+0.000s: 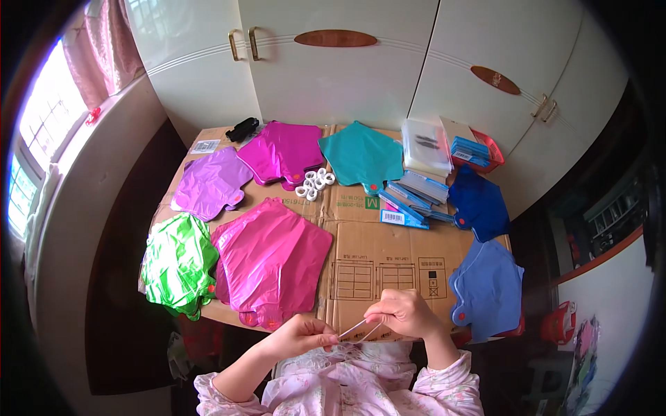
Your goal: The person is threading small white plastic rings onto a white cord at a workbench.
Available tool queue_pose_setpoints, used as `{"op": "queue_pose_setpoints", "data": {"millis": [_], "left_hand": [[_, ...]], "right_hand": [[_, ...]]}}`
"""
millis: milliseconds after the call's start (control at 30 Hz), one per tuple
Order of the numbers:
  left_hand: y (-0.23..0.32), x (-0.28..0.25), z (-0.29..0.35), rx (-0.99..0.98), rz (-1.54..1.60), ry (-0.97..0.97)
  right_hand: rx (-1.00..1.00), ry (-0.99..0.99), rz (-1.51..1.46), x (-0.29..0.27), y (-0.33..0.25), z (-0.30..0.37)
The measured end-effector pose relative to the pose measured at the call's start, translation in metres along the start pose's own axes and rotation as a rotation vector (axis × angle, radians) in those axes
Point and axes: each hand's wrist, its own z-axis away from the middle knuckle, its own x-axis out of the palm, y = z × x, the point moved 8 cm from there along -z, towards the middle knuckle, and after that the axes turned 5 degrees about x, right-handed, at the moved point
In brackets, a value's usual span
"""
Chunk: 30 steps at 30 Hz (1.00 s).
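Just over the near edge of the cardboard-covered table, my left hand (305, 335) and my right hand (402, 314) face each other, both with closed fingers. Between them runs a thin pale ribbon (355, 326), pinched at each end, with a loop hanging below. Loose strands of it seem to lie on my lap. Nearest my left hand is a stack of flat pink foil balloons (274, 256). To the right of my right hand lies a light blue foil balloon stack (488, 288).
Around the cardboard (374, 236) lie green (179, 263), lilac (211, 182), magenta (281, 152), teal (362, 154) and dark blue (479, 204) foil sheets. White ribbon rolls (316, 184), blue-edged packets (409, 208) and a red basket (494, 152) stand farther back. White cabinets rise behind.
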Motion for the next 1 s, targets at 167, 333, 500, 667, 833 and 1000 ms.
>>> {"op": "queue_pose_setpoints", "data": {"millis": [167,333,500,667,833,1000], "left_hand": [[-0.002,0.002,0.003,0.093,0.198,0.071],[0.006,0.003,-0.002,0.205,0.656,0.249],[0.024,-0.003,-0.005,0.33,-0.614,0.312],[0.018,0.021,0.002,0.297,0.411,0.136],[0.033,0.01,0.004,0.429,-0.473,0.231],[0.029,0.006,0.011,0.419,0.086,0.243]], "right_hand": [[0.051,0.186,0.059,-0.002,0.009,0.01],[0.025,0.187,0.17,0.047,0.001,0.03],[-0.106,0.272,0.161,0.034,-0.044,0.036],[0.121,0.132,0.125,0.04,-0.008,0.02],[0.008,0.184,0.096,0.034,-0.04,0.023],[-0.05,0.182,0.06,0.049,-0.037,0.02]]}}
